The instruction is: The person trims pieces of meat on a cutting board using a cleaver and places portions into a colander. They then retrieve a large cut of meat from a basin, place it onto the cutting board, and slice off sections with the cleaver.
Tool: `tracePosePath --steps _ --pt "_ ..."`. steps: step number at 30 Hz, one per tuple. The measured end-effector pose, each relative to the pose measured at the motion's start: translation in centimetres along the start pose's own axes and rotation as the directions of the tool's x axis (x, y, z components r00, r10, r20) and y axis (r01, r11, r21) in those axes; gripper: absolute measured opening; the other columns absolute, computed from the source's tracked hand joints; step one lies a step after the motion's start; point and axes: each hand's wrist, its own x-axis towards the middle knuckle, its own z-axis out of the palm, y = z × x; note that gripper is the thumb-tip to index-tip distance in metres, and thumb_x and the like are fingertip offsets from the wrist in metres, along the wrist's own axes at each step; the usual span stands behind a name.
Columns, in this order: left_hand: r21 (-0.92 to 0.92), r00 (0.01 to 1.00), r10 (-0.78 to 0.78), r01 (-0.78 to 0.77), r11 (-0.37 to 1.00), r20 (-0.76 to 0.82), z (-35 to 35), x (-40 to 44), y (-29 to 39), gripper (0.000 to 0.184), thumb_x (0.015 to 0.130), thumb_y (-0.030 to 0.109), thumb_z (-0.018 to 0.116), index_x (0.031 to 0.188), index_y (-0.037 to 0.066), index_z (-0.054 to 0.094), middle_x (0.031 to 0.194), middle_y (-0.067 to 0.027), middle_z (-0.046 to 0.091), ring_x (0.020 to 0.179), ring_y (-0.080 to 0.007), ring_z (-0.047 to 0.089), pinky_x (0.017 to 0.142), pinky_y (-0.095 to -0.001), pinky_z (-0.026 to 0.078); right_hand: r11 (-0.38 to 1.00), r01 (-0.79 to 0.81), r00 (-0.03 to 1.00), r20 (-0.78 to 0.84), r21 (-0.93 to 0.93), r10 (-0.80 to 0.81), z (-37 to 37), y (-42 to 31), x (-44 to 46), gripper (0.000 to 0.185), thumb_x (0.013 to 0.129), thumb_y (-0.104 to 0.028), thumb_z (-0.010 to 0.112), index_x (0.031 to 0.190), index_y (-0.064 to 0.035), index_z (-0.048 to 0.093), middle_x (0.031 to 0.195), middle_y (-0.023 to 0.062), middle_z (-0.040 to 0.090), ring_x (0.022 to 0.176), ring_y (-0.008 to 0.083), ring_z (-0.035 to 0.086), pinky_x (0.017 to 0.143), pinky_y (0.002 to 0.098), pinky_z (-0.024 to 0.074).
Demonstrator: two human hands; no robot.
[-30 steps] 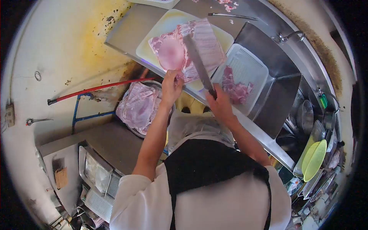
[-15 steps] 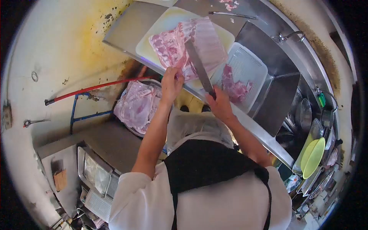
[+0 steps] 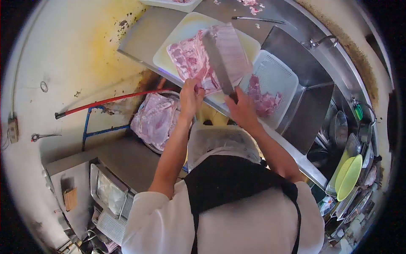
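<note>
A slab of raw meat (image 3: 190, 57) lies on a pale cutting board (image 3: 167, 55) on the steel counter. My left hand (image 3: 191, 94) is closed on the slab's near edge. My right hand (image 3: 242, 106) grips the dark handle of a long knife (image 3: 218, 61), whose blade lies across the middle of the slab and looks slightly blurred. Right of the board, a white perforated basket (image 3: 285, 80) holds smaller pieces of meat (image 3: 264, 99). More large cuts of meat (image 3: 154, 120) fill a round metal bowl at the lower left of the board.
A steel sink (image 3: 311, 106) surrounds the basket, with a faucet (image 3: 315, 43) behind it. A thin rod (image 3: 259, 19) and meat scraps (image 3: 253, 9) lie on the far counter. A red pole (image 3: 105, 99) leans at the left. Yellow-green bowls (image 3: 349, 178) stand at the right.
The reddish, ribbed surface of the slab's left part now shows where a smooth pink area showed one second ago. The knife has shifted slightly; both hands keep their holds.
</note>
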Motion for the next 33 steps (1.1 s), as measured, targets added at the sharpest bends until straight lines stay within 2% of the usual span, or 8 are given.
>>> tracePosePath --steps 6,9,11,13,21,24,27,33 --pt "0.024 0.998 -0.061 0.061 0.998 -0.007 0.7 -0.1 -0.3 0.017 0.074 0.0 0.065 0.089 0.003 0.057 0.081 -0.0138 0.055 0.072 -0.0316 0.057 0.065 -0.0421 0.047 0.889 0.096 0.949 -0.312 0.448 0.055 -6.1 -10.5 4.2 0.038 0.093 -0.027 0.066 0.113 0.0029 0.053 0.078 0.0222 0.064 0.063 0.0348 0.066 0.057 0.0397 0.0493" --pt "-0.013 0.997 -0.044 0.044 0.999 -0.055 0.4 0.0 0.5 0.016 0.074 0.0 0.064 0.087 0.003 0.058 0.079 -0.0139 0.054 0.072 -0.0316 0.057 0.065 -0.0422 0.046 0.983 0.096 0.969 -0.242 0.155 -0.056 0.7 -2.7 1.8 0.039 0.095 -0.028 0.061 0.118 0.0022 0.05 0.08 0.0245 0.064 0.075 0.0467 0.064 0.066 0.0473 0.05" --pt "0.064 0.997 -0.066 0.069 0.996 -0.047 0.6 -0.2 -0.4 0.015 0.073 0.001 0.065 0.086 0.004 0.058 0.076 -0.014 0.053 0.071 -0.0316 0.056 0.064 -0.0426 0.046 0.992 -0.117 0.976 0.192 0.054 0.105 3.4 2.7 0.0 0.04 0.095 -0.027 0.059 0.12 0.0028 0.049 0.081 0.0264 0.063 0.082 0.0511 0.062 0.071 0.0503 0.0492" --pt "0.057 0.997 -0.066 0.068 0.996 -0.033 0.5 0.5 -0.6 0.015 0.073 0.001 0.065 0.086 0.003 0.058 0.076 -0.014 0.053 0.07 -0.0317 0.056 0.064 -0.0427 0.045 0.984 -0.142 0.973 0.198 0.108 0.119 1.6 0.7 0.7 0.04 0.094 -0.025 0.061 0.12 0.0031 0.049 0.082 0.0262 0.064 0.078 0.0498 0.063 0.068 0.0488 0.0498" --pt "0.052 0.991 -0.134 0.133 0.99 0.018 0.4 -0.6 -0.9 0.017 0.075 0.0 0.066 0.091 0.001 0.059 0.083 -0.0142 0.059 0.07 -0.0262 0.061 0.066 -0.0374 0.049 0.845 0.132 0.94 -0.335 0.519 0.059 -6.6 -12.5 3.9 0.032 0.093 -0.022 0.066 0.104 0.003 0.05 0.074 0.0227 0.062 0.067 0.0444 0.064 0.06 0.0449 0.0504" --pt "0.042 0.993 -0.111 0.113 0.993 -0.034 0.3 -0.4 -0.9 0.016 0.076 0.002 0.066 0.09 0.001 0.059 0.082 -0.0136 0.058 0.069 -0.0259 0.06 0.066 -0.0374 0.049 0.991 0.035 0.986 -0.164 0.126 -0.014 0.9 -3.2 1.9 0.031 0.093 -0.023 0.064 0.105 0.0024 0.051 0.074 0.023 0.062 0.068 0.0443 0.065 0.061 0.0454 0.0506" --pt "0.115 0.996 -0.072 0.077 0.99 -0.048 0.2 0.7 -0.9 0.015 0.077 0.003 0.066 0.089 0.001 0.059 0.079 -0.0126 0.057 0.067 -0.0244 0.058 0.064 -0.0364 0.047 0.981 -0.162 0.971 0.196 0.111 0.138 0.7 -0.1 0.5 0.03 0.093 -0.022 0.063 0.107 0.0015 0.051 0.076 0.0239 0.062 0.069 0.0462 0.063 0.063 0.0462 0.0508" --pt "0.015 0.98 -0.195 0.196 0.981 -0.025 0.3 -0.8 -1.0 0.01 0.076 0.002 0.066 0.083 0.001 0.059 0.072 -0.01 0.054 0.063 -0.0216 0.055 0.06 -0.0346 0.045 0.928 0.062 0.97 -0.241 0.368 0.031 -8.3 -12.2 4.5 0.029 0.092 -0.016 0.066 0.11 0.0024 0.053 0.078 0.0175 0.063 0.063 0.0253 0.064 0.062 0.038 0.0506"
